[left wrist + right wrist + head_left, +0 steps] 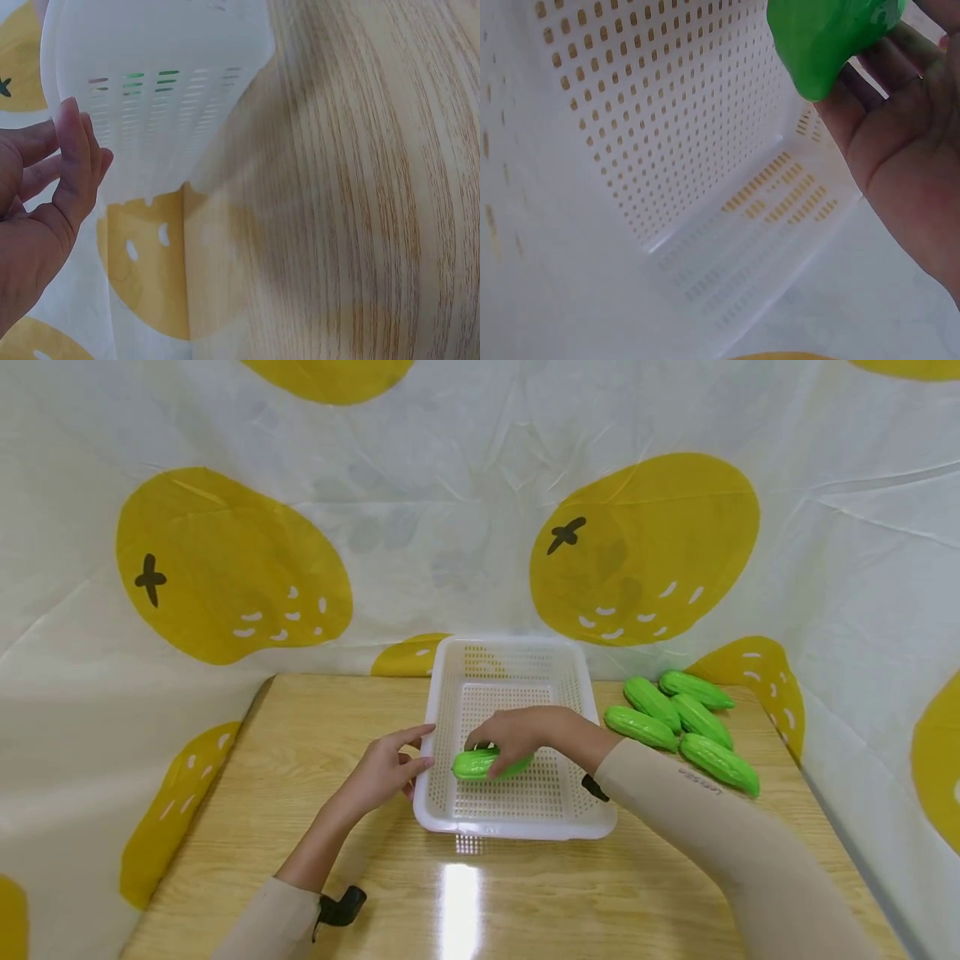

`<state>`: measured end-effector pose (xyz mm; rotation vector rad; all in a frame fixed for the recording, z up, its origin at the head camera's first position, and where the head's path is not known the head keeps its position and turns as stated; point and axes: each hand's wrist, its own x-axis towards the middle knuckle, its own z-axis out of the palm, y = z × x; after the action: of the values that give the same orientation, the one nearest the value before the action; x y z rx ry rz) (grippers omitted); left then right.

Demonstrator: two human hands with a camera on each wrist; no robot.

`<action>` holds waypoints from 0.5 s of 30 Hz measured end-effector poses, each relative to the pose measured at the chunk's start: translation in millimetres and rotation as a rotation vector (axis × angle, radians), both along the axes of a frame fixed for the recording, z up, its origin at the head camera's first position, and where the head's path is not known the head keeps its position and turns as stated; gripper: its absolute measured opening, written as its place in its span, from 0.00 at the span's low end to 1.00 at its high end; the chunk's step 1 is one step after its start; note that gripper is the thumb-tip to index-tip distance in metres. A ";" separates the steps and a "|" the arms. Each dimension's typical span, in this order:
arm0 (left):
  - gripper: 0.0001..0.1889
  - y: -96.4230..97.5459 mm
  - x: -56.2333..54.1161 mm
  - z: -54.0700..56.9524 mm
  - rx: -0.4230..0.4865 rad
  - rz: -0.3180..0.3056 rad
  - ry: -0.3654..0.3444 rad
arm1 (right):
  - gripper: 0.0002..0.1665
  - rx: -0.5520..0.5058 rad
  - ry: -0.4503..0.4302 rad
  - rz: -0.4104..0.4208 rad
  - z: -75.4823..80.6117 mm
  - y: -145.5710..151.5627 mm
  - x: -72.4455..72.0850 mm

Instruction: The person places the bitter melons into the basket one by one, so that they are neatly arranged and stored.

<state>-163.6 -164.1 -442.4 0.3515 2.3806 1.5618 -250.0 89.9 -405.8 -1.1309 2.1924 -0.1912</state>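
A white perforated plastic basket (517, 827) stands on the wooden table. Inside it, my right hand (517, 735) grips a glossy, ridged green cucumber (472, 766) from above, fingers on its far side and thumb on the near side. The right wrist view shows one tapering end of this cucumber (821, 45) against the palm and fingers of the right hand (907, 127). My left hand (384, 770) touches the basket's left rim with its fingertips. In the left wrist view the left hand (52, 180) has loosely bent fingers against the outer wall of the basket (157, 45).
Several more green cucumbers (701, 722) lie in a group on the table (337, 710), right of the basket. A white cloth (450, 527) with large yellow fruit prints hangs behind the table and along both sides. The basket's far end is close to the cloth.
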 end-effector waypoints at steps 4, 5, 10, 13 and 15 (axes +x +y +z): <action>0.30 0.4 -0.9 -0.1 -0.007 0.000 0.007 | 0.34 0.021 -0.018 0.010 -9.6 -5.9 -0.6; 0.30 0.6 -1.3 -0.5 -0.007 -0.004 0.010 | 0.34 0.028 -0.026 0.010 -12.2 -7.0 -0.6; 0.30 0.6 -2.3 -1.6 -0.008 -0.019 0.018 | 0.35 0.052 -0.062 0.008 -18.8 -12.3 1.5; 0.30 -0.1 -1.6 -1.4 -0.009 -0.015 0.014 | 0.36 0.054 -0.083 0.001 -21.9 -14.3 3.1; 0.30 -0.6 -1.0 -1.3 -0.012 -0.011 0.011 | 0.36 0.051 -0.098 0.000 -24.4 -15.4 3.8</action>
<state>-164.6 -164.8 -443.7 0.3709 2.3910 1.5433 -246.1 74.5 -430.2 -1.0720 2.0996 -0.1858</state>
